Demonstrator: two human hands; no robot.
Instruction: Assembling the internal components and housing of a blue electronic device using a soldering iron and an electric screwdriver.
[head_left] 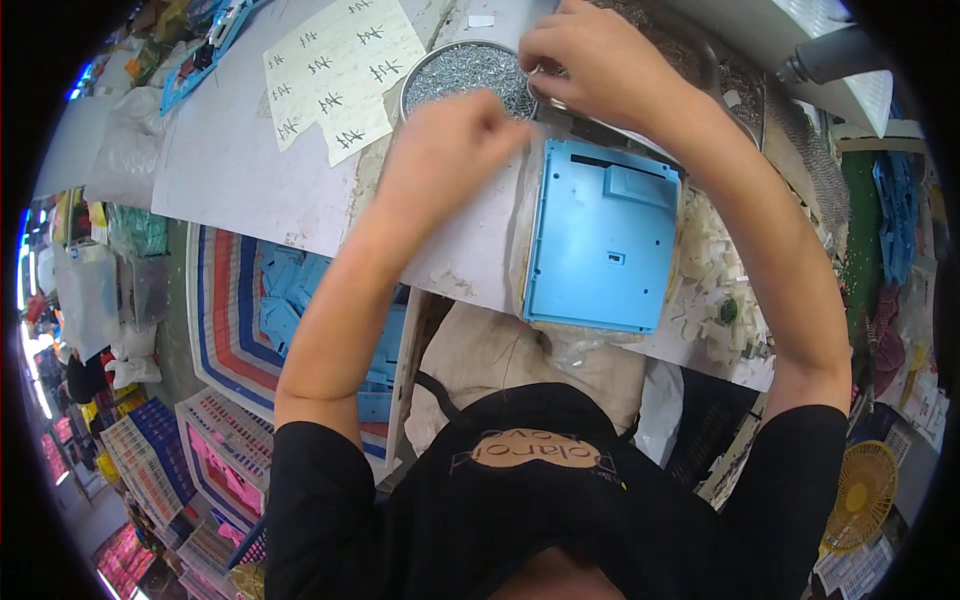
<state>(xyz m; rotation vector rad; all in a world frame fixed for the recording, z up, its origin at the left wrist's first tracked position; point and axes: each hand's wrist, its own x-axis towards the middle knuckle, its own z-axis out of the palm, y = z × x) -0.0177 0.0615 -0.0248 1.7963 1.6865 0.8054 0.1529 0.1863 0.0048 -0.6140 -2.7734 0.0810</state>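
A light-blue plastic panel [605, 235] lies flat on a plastic-wrapped pad at the table's front edge. My left hand [450, 155] is over the near side of a round metal dish [470, 75] of small silvery metal parts, left of and beyond the panel. Its fingers are curled and partly blurred; anything in them is hidden. To its right, my right hand [600, 70] bends over the rim of a second round dish [690, 55] holding small brownish pieces. The right fingers are pinched together, and I cannot make out what they hold.
Handwritten paper sheets [340, 75] lie on the table at the left. White plastic scraps [720, 280] lie right of the panel. A striped bag [235, 310] with blue panels stands below left. A dark tube [840, 55] reaches in at the upper right; a yellow fan [860, 495] is lower right.
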